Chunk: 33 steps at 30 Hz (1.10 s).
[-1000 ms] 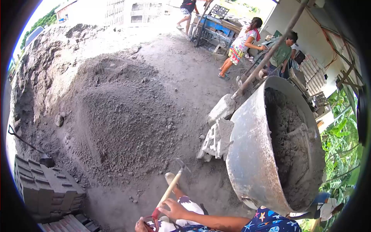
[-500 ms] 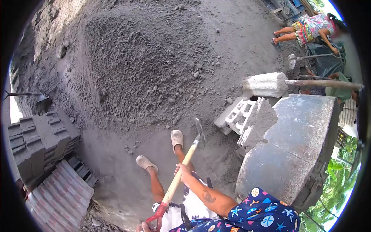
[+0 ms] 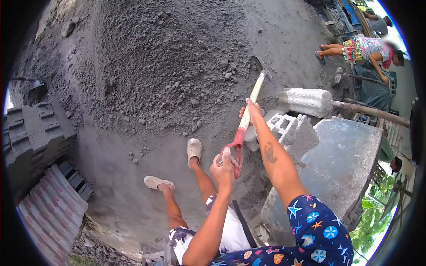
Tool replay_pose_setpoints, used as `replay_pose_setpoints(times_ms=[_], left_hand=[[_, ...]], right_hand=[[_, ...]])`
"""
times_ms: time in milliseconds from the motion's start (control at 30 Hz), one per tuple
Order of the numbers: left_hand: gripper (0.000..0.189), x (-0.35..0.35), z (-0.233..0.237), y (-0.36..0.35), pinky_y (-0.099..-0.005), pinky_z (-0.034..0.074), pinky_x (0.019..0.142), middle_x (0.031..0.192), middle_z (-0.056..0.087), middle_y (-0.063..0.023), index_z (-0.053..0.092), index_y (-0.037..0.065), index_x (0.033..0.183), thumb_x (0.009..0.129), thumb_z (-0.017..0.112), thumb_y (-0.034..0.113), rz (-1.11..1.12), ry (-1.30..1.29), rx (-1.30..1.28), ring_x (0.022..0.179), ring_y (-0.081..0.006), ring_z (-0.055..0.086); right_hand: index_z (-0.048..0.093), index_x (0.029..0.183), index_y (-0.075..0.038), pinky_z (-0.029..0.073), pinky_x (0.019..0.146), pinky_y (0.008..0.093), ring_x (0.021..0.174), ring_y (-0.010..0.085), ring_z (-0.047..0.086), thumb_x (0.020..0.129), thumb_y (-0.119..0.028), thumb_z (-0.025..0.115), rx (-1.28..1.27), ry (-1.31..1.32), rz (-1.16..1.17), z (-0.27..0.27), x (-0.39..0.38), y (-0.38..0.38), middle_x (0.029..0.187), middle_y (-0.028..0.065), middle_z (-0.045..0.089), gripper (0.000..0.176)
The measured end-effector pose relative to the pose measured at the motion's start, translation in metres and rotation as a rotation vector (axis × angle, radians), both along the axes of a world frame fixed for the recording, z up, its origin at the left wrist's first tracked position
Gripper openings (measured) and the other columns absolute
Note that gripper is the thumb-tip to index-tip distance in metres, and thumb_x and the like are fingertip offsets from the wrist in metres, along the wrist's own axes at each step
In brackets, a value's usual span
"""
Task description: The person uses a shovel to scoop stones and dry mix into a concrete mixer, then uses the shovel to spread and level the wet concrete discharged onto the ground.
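Note:
My left hand (image 3: 223, 168) is closed around the red D-shaped grip of a shovel (image 3: 251, 102). Farther up, my right hand (image 3: 251, 111) wraps round its pale wooden shaft. The shovel slants up and away to the right, its metal blade (image 3: 262, 68) seen nearly edge-on and bare of any load. That blade overlaps the right side of a big heap of grey sand and gravel (image 3: 164, 66) in this view. Below the heap my two feet stand in light clogs (image 3: 194, 150) on dusty ground.
A pale concrete piece (image 3: 306, 99), a broken hollow block (image 3: 280, 124) and a large grey panel (image 3: 337, 155) lie to the right. Stacked blocks (image 3: 37, 137) and corrugated sheets (image 3: 53, 208) stand left. Another person (image 3: 364, 48) is at upper right beside a second shovel (image 3: 359, 77).
Both hands have lifted the shovel up and to the right, away from my body. My left hand has come from the bottom edge to mid-view. The view has shifted slightly.

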<state>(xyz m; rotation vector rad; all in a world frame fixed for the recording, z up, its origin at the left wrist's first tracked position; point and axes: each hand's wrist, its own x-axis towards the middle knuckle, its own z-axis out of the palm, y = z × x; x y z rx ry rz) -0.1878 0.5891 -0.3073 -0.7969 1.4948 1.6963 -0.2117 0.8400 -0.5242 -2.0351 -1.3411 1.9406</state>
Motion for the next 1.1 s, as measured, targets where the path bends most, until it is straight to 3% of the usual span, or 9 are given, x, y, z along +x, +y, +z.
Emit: replay_pose_setpoints(times_ms=[100,167,267,367,533,700,900,967,1100], left_hand=[[0.032,-0.005,-0.001,-0.012,-0.0246,0.039,0.049,0.059,0.055,-0.0017,0.054,0.005,0.076,0.097,0.062,0.029,0.214,0.058,-0.056,0.051,-0.0095,0.052],[0.031,0.017,-0.005,-0.067,-0.0247,0.040,0.049,0.060,0.054,-0.0021,0.053,0.004,0.079,0.097,0.060,0.029,0.171,0.164,-0.120,0.050,-0.0105,0.052],[0.035,0.047,0.022,-0.138,-0.0291,0.043,0.044,0.058,0.046,-0.0021,0.051,0.006,0.079,0.098,0.056,0.034,0.320,0.074,-0.258,0.046,-0.0134,0.048],[0.038,0.097,0.040,-0.221,-0.0295,0.042,0.042,0.056,0.047,-0.0042,0.046,0.005,0.072,0.100,0.052,0.030,0.445,0.031,-0.215,0.047,-0.0129,0.049],[0.039,0.132,0.141,-0.279,-0.0278,0.040,0.040,0.052,0.042,-0.0036,0.044,0.004,0.070,0.099,0.052,0.030,0.151,0.203,-0.578,0.041,-0.0130,0.044],[0.035,0.169,0.129,-0.349,-0.0274,0.036,0.037,0.055,0.046,-0.0053,0.043,0.004,0.074,0.095,0.054,0.030,0.213,0.257,-0.448,0.040,-0.0141,0.044],[0.034,0.122,0.035,-0.216,-0.0262,0.040,0.041,0.054,0.052,-0.0055,0.047,0.005,0.072,0.097,0.056,0.027,0.128,0.120,-0.176,0.042,-0.0121,0.047],[0.029,0.103,0.015,-0.151,-0.0252,0.042,0.046,0.058,0.054,-0.0050,0.048,0.005,0.074,0.097,0.060,0.019,0.121,0.096,-0.083,0.047,-0.0104,0.050],[0.029,0.057,0.005,-0.077,-0.0255,0.040,0.046,0.059,0.052,-0.0024,0.050,0.005,0.078,0.098,0.057,0.025,-0.040,0.165,-0.131,0.047,-0.0099,0.048]], right_hand=[[0.046,0.104,0.002,0.056,0.049,0.0450,0.056,0.0256,0.060,0.094,-0.033,0.061,-0.051,-0.073,0.093,-0.017,-0.032,-0.004,0.072,0.0112,0.054,0.040],[0.046,0.102,0.003,0.057,0.050,0.0469,0.055,0.0257,0.059,0.094,-0.033,0.062,-0.113,-0.045,0.104,-0.028,-0.037,-0.034,0.070,0.0106,0.052,0.040],[0.048,0.089,0.004,0.053,0.043,0.0457,0.048,0.0250,0.055,0.088,-0.018,0.065,-0.113,0.009,0.086,-0.043,-0.028,-0.108,0.066,0.0106,0.050,0.027],[0.047,0.085,0.006,0.048,0.035,0.0403,0.042,0.0229,0.054,0.085,-0.015,0.065,-0.018,0.003,0.046,-0.015,0.007,-0.193,0.063,0.0107,0.052,0.027],[0.045,0.094,0.003,0.050,0.038,0.0388,0.044,0.0216,0.054,0.082,-0.014,0.066,-0.289,-0.073,-0.100,0.075,0.079,-0.289,0.066,0.0094,0.051,0.029],[0.044,0.095,-0.001,0.050,0.041,0.0398,0.048,0.0209,0.055,0.079,-0.011,0.067,-0.342,-0.135,-0.230,0.105,0.110,-0.301,0.070,0.0081,0.050,0.030],[0.049,0.083,-0.003,0.052,0.043,0.0383,0.049,0.0203,0.056,0.081,-0.011,0.067,-0.050,-0.076,-0.195,0.037,0.116,-0.143,0.068,0.0073,0.052,0.021],[0.051,0.082,-0.002,0.053,0.046,0.0406,0.051,0.0225,0.056,0.081,-0.012,0.067,0.013,-0.119,-0.170,-0.005,0.121,-0.077,0.066,0.0083,0.051,0.019],[0.049,0.083,0.000,0.053,0.048,0.0442,0.050,0.0244,0.055,0.082,-0.010,0.062,-0.070,-0.248,-0.191,-0.056,0.113,-0.011,0.068,0.0114,0.052,0.016]])
